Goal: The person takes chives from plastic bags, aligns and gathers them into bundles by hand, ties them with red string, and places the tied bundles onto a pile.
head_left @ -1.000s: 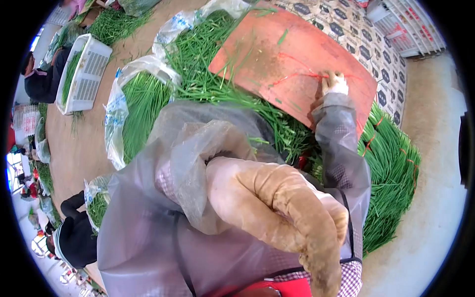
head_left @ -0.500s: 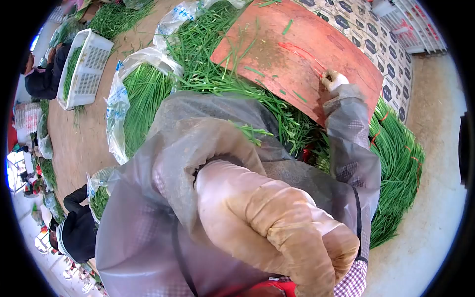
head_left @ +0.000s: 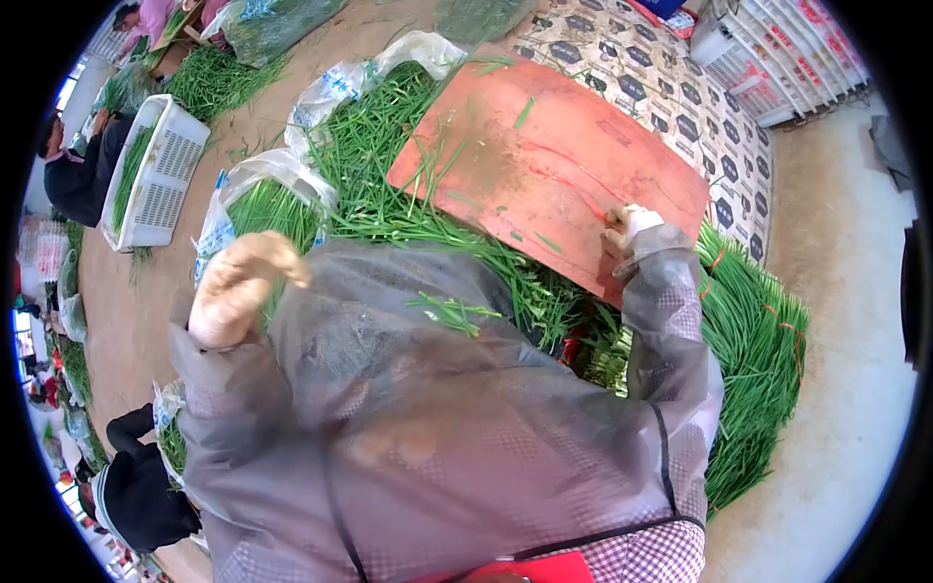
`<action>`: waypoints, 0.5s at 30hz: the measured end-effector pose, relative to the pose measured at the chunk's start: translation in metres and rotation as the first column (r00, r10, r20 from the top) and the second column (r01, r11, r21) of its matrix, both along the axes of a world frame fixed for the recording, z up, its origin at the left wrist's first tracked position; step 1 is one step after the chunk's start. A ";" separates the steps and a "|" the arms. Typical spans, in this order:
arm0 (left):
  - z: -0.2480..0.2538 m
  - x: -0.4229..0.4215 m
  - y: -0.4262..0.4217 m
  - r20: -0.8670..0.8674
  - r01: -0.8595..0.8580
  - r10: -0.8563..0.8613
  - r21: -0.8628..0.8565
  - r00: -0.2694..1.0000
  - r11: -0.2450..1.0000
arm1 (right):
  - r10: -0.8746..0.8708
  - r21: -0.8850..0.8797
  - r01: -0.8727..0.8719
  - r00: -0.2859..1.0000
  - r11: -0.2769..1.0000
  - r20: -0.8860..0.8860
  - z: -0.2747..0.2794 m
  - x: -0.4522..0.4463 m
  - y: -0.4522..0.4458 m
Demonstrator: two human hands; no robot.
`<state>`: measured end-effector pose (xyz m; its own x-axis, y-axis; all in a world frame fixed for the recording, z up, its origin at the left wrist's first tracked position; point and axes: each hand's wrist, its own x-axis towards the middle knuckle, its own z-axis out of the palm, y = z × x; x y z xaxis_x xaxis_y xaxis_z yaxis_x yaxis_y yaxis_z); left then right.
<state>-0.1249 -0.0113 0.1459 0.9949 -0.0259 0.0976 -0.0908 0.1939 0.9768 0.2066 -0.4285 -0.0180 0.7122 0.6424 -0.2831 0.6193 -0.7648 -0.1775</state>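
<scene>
My left hand (head_left: pixel 243 287), in a soiled pale glove, is raised at the left above the bagged green stalks (head_left: pixel 267 216). Its fingers are loosely bent and nothing shows in them. On the reddish board (head_left: pixel 573 126), my gloved right hand (head_left: pixel 632 225) has its fingertips closed at the end of thin red bands (head_left: pixel 564 180). Loose green stalks (head_left: pixel 389 209) lie along the board's near edge. A few cut leaves (head_left: pixel 455 313) rest on the grey plastic apron (head_left: pixel 389 291) over my lap.
Bundles of long green stalks tied with red bands (head_left: pixel 753 360) lie at the right. A white crate (head_left: pixel 170 185) stands at the left beside a seated person (head_left: pixel 83 175). Another person in dark clothes (head_left: pixel 146 486) is lower left. White crates (head_left: pixel 777 58) stand at upper right.
My left arm has swung from across my front out to the left, and the left hand is now raised there. My right hand stays at the red bands. The view has shifted slightly.
</scene>
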 end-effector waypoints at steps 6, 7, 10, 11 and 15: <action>-0.069 -0.073 0.073 -0.224 -0.479 0.467 0.000 0.855 0.878 | -0.052 0.018 0.051 0.997 0.999 0.064 -0.039 0.037 0.028; -0.084 -0.085 0.083 -0.237 -0.493 0.474 -0.025 0.848 0.870 | -0.075 0.009 0.075 0.990 0.997 0.120 -0.033 0.037 0.036; -0.104 -0.120 0.090 -0.382 -0.615 0.597 0.089 0.705 0.783 | -0.177 -0.218 0.185 0.983 0.958 0.057 -0.015 0.048 0.065; -0.117 -0.133 0.093 -0.389 -0.625 0.632 0.162 0.670 0.763 | -0.198 -0.225 0.206 0.978 0.952 0.060 -0.002 0.041 0.079; -0.148 -0.178 0.084 -0.496 -0.581 0.651 0.313 0.575 0.752 | 0.042 0.159 -0.055 0.996 0.986 0.082 -0.009 0.026 0.138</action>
